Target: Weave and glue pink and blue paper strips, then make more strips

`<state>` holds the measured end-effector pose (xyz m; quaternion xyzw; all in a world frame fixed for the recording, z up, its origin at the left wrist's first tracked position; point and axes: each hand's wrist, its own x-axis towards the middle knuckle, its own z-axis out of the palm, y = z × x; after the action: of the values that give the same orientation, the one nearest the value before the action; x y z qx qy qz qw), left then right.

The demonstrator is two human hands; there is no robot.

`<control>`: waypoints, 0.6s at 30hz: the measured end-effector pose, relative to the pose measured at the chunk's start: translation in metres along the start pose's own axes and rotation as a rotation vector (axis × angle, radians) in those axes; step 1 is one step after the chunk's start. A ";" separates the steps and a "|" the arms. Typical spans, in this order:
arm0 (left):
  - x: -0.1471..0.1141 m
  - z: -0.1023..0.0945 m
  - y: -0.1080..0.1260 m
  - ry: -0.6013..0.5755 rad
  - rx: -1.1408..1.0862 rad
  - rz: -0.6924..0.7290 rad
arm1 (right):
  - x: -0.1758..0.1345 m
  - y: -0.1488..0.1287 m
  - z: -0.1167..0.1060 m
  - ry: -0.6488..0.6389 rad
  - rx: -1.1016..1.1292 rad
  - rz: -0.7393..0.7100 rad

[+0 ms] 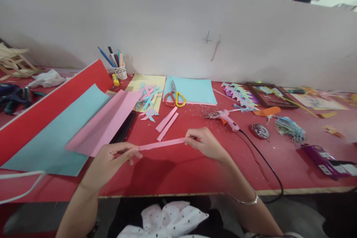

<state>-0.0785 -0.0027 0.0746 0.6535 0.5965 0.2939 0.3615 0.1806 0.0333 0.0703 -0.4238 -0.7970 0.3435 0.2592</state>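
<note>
A narrow pink paper strip [161, 144] is stretched between my two hands, just above the red tabletop. My left hand [114, 160] pinches its left end, and my right hand [205, 142] pinches the other end between thumb and fingers. Beyond the held strip lie two more pink strips [167, 126]. Scissors [175, 96] with one red and one yellow handle rest on light blue paper [198, 91]. To the left, a pink sheet [103, 126] leans over a larger light blue sheet [55, 148].
A pink glue gun [229, 120] with a black cord lies at right, near a round tin [260, 131] and a purple power strip [320, 161]. Cut paper pieces [149, 98] lie on yellow paper. A pen cup [120, 71] stands against the white wall [167, 26].
</note>
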 end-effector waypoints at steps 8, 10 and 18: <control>0.003 0.002 -0.001 0.006 -0.004 0.039 | 0.000 0.007 -0.004 0.111 -0.117 -0.028; 0.002 0.002 -0.001 0.013 -0.012 0.031 | 0.000 0.008 -0.003 0.109 -0.122 -0.072; 0.004 0.004 -0.009 0.064 -0.046 -0.036 | 0.006 0.009 0.000 0.028 -0.069 -0.156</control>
<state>-0.0795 0.0010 0.0646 0.6246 0.6125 0.3218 0.3622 0.1820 0.0417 0.0643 -0.3740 -0.8351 0.2887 0.2818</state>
